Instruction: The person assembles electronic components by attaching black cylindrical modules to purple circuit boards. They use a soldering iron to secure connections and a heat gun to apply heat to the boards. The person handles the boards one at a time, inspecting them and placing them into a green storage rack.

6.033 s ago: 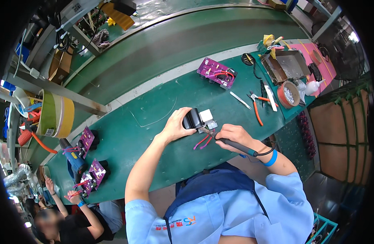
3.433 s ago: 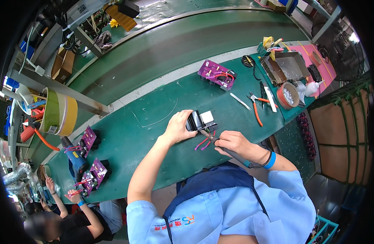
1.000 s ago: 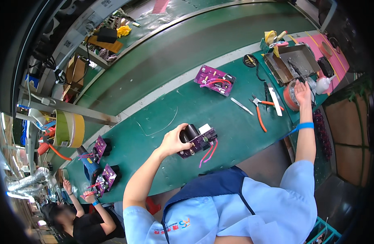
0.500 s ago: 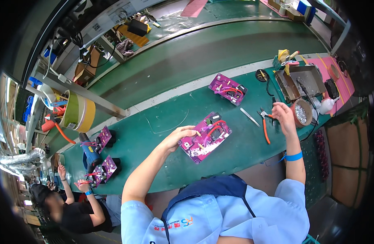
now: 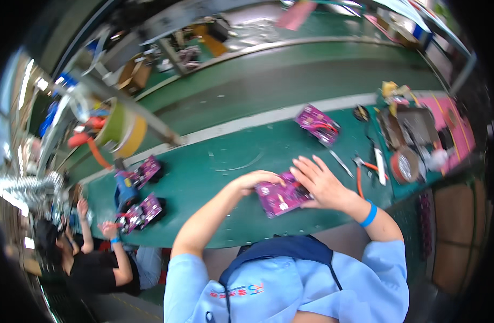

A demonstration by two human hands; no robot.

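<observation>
A purple circuit board (image 5: 274, 200) with red wires is tilted between my hands over the green bench. My left hand (image 5: 256, 181) grips its upper left edge, fingers mostly hidden behind it. My right hand (image 5: 323, 184) spans the right side, thumb low and fingers fanned along the upper edge; it covers much of the wiring. To the right of that hand lie metal tweezers (image 5: 341, 163), orange-handled cutters (image 5: 360, 180) and a long white object (image 5: 380, 167). Another purple board (image 5: 317, 124) rests beyond them. The picture is slightly blurred.
At left, two more purple boards (image 5: 144, 171) (image 5: 144, 212) lie beside a blue power tool (image 5: 126, 194). A tub of small metal parts (image 5: 405, 165) and a grey tray (image 5: 416, 121) stand at right. A co-worker (image 5: 104, 272) sits at left. Behind runs a raised ledge (image 5: 225, 128).
My right hand has moved left from beside the cutters onto the board, and the white object now shows there. The board has turned and shifted slightly. The whole view has shifted.
</observation>
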